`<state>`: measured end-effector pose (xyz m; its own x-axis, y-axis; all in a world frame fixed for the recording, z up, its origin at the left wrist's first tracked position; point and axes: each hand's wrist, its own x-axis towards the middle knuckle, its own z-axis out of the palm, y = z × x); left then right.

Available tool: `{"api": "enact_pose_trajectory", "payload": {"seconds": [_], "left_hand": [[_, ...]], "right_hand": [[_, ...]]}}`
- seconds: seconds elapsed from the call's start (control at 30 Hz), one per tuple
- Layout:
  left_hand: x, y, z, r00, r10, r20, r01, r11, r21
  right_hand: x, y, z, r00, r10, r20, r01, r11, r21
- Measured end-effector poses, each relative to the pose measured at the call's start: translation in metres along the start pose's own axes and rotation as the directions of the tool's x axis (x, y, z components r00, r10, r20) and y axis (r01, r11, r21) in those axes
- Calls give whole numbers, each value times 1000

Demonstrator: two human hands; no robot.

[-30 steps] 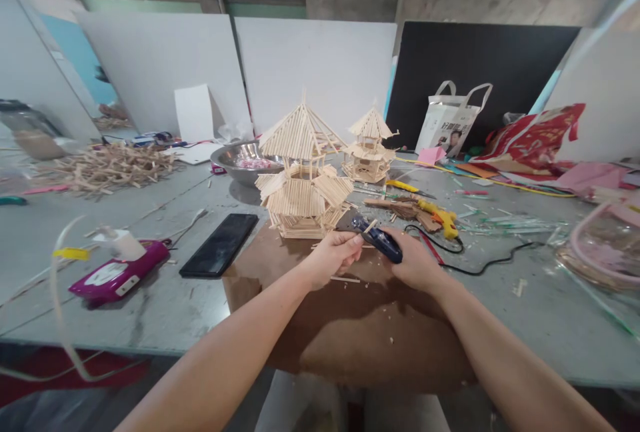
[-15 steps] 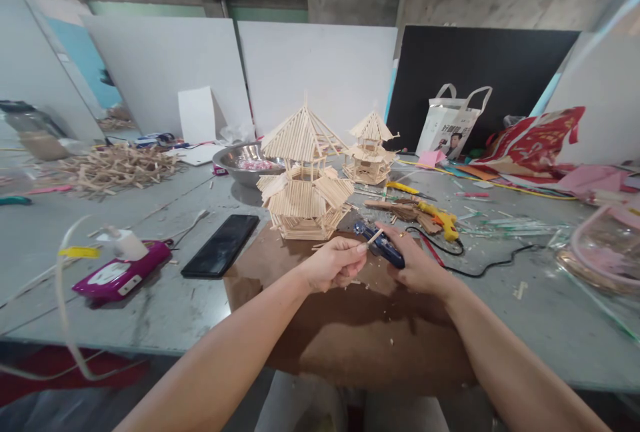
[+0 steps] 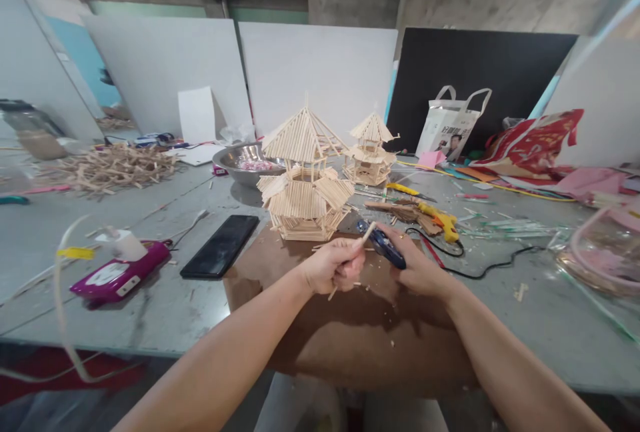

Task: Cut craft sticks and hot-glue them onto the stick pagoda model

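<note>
1. The wooden stick [image 3: 368, 233] is pinched in the left hand [image 3: 333, 265], whose grip is closed on it, above the brown board [image 3: 350, 325] at the desk's [image 3: 150, 285] near edge.
2. The right hand [image 3: 420, 271] grips a blue-handled tool [image 3: 387, 250], its head at the stick's upper tip, so the stick end seems to be being worked.
3. The next move calls for holding the stick steady against the tool.
4. Fingers hide the tool's head, so I cannot tell whether it is a cutter or a glue gun.

Stick pagoda [image 3: 305, 182] just ahead of hands; phone [image 3: 220, 245] left, yellow glue gun [image 3: 440, 219] + cord right.
</note>
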<state>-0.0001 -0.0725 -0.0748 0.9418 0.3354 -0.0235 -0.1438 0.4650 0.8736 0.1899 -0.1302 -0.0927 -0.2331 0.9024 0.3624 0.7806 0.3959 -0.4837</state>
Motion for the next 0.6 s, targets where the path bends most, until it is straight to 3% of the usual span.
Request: {"api": "enact_pose_trajectory", "payload": {"seconds": [0.07, 0.17, 0.33, 0.4, 0.47, 0.6], "left_hand": [[-2, 5, -3, 995, 81, -52, -80, 997, 9], [-2, 10, -3, 963, 164, -214, -136, 980, 143], [6, 9, -1, 853, 297, -430, -37, 856, 516], [8, 8, -3, 808, 385, -447, 52, 708, 704], [10, 6, -5, 785, 464, -410, 160, 487, 859], [10, 2, -9, 803, 500, -326, 324, 93, 941]], "right_hand": [[2, 4, 0, 999, 35, -20, -36, 997, -70], [5, 9, 2, 992, 124, -24, -126, 961, -245], [7, 14, 13, 958, 286, 6, -245, 834, -495], [7, 16, 18, 956, 292, 15, -240, 812, -532], [8, 18, 21, 966, 258, -9, -224, 818, -531], [11, 15, 20, 976, 77, -202, -162, 881, -445]]}}
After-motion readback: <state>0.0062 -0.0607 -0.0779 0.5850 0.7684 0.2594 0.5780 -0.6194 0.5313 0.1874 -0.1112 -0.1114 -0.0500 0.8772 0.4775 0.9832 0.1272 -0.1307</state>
